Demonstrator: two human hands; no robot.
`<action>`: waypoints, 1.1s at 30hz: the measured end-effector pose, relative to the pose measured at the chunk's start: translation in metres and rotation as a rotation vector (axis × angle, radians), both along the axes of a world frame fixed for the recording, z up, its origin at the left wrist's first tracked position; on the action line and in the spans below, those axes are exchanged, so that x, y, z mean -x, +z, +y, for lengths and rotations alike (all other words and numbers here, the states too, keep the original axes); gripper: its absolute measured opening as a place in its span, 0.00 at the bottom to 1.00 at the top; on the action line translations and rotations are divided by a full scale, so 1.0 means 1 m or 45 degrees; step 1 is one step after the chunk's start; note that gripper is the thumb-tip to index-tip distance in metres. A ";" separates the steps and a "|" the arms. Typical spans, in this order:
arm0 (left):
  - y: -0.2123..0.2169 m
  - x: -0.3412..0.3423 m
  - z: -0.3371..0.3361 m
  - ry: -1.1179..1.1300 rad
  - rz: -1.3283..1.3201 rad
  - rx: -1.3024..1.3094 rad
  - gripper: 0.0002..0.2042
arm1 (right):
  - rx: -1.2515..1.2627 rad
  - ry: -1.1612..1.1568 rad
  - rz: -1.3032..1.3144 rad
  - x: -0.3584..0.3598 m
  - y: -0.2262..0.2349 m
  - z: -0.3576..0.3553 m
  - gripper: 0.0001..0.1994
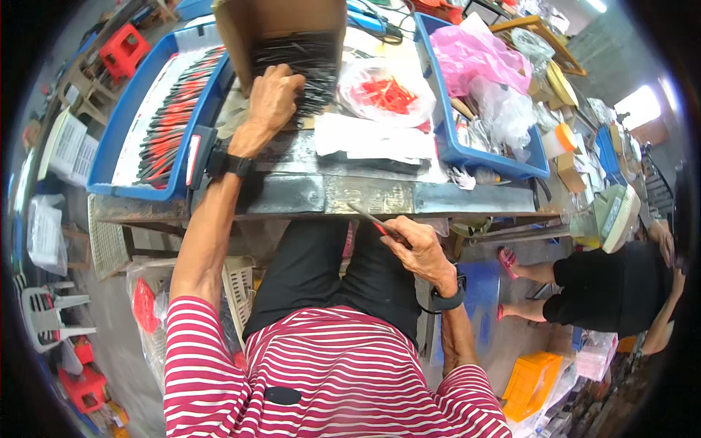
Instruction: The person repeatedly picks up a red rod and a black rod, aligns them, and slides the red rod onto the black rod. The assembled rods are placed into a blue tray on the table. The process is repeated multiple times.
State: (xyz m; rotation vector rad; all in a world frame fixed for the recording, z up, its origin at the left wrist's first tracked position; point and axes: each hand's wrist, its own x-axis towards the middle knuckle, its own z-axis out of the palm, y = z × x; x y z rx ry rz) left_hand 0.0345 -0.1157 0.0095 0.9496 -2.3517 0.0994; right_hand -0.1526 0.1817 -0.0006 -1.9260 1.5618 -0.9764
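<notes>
Left hand point(274, 102): upper centre, fingers curled at the dark rods point(312, 62) in the cardboard box point(232, 40); whether it grips any cannot be told.
Right hand point(420, 248): centre, closed on a slim red-and-grey stick point(371, 218), tip toward upper left.
Blue tray point(139, 191): upper left, holding red-and-black sticks point(175, 117).
Handling: probably best to lift rods singly, stick tip angled clear of the bench point(365, 196).

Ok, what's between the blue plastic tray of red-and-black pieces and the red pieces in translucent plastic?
In the head view, an open brown cardboard box with thin black pieces; the left hand is there too.
</notes>
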 end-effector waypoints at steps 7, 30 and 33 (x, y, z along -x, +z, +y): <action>0.001 -0.003 0.012 -0.042 0.082 0.281 0.05 | 0.073 -0.010 0.006 0.001 -0.005 0.006 0.08; 0.046 0.004 0.190 -0.378 1.639 -1.043 0.05 | 0.291 -0.552 -0.539 -0.039 0.034 -0.018 0.10; 0.039 0.003 0.196 -0.360 1.650 -1.126 0.05 | 0.295 -0.587 -0.721 -0.041 0.032 -0.018 0.10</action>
